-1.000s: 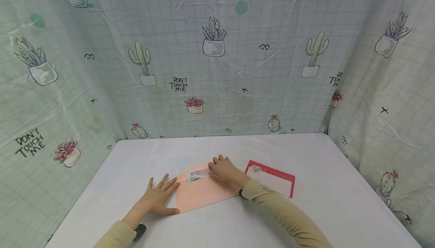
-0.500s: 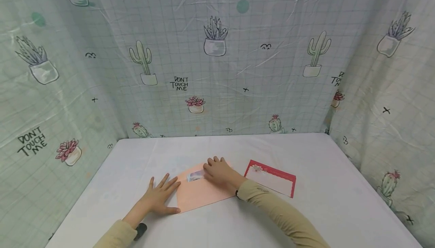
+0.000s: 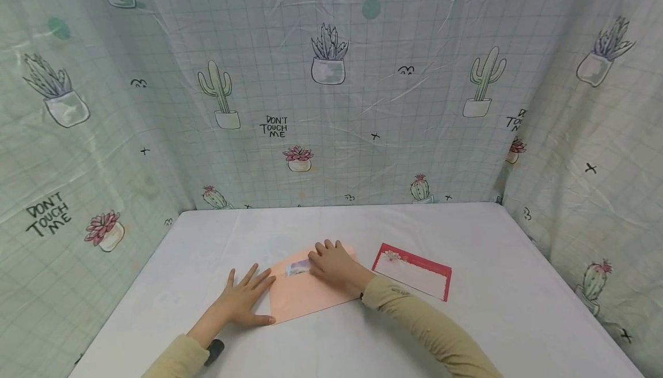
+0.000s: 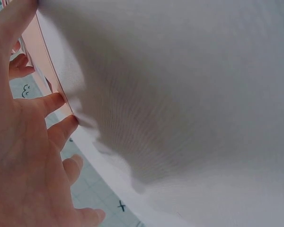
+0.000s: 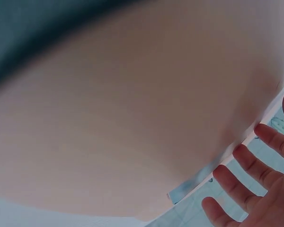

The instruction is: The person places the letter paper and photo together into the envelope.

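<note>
A peach-pink envelope (image 3: 305,294) lies flat on the white table in the head view. Across its upper part shows a narrow strip of a blue and purple printed card (image 3: 297,268); whether the card is tucked in or on top, I cannot tell. My left hand (image 3: 239,303) is spread along the envelope's left edge, fingertips and thumb touching it. The right hand (image 3: 336,266) rests over the right end of the printed card and hides it. In the right wrist view, its extended fingers (image 5: 248,163) touch along the card's edge, curling round nothing visible.
A white card with a red border and a flower (image 3: 414,271) lies on the table (image 3: 497,320), right of the envelope and partly beyond the right forearm. Curtains with cactus prints (image 3: 331,113) stand behind and at both sides.
The right hand has slid slightly left over the envelope, covering a little more of the printed card. The left hand stays at the envelope's left edge.
</note>
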Motion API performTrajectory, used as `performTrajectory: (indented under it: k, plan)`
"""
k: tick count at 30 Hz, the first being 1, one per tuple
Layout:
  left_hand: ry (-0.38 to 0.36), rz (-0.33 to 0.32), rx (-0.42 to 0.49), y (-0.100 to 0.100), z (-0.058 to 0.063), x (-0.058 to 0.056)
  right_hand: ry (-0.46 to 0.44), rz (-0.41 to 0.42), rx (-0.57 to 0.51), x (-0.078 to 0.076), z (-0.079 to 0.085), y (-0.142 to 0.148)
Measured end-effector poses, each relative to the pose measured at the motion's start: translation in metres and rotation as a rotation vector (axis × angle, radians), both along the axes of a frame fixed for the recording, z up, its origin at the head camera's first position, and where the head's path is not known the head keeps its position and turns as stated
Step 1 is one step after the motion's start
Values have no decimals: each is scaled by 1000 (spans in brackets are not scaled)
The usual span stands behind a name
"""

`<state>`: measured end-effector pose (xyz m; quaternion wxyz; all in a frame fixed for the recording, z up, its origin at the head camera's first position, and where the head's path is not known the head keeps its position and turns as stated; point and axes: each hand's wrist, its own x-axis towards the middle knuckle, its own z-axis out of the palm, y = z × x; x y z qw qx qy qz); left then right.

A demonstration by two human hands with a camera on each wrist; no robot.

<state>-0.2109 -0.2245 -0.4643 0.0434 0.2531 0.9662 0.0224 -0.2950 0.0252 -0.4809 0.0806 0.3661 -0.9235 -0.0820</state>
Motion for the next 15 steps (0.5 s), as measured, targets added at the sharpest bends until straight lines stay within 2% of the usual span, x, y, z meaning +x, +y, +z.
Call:
performTrajectory:
  k: [9, 15]
  plan:
    - [5, -6, 1, 0, 2, 0, -43, 34, -21, 6, 4, 4]
    - [8, 1, -11, 1, 4, 1, -6, 54, -5, 11, 5, 6]
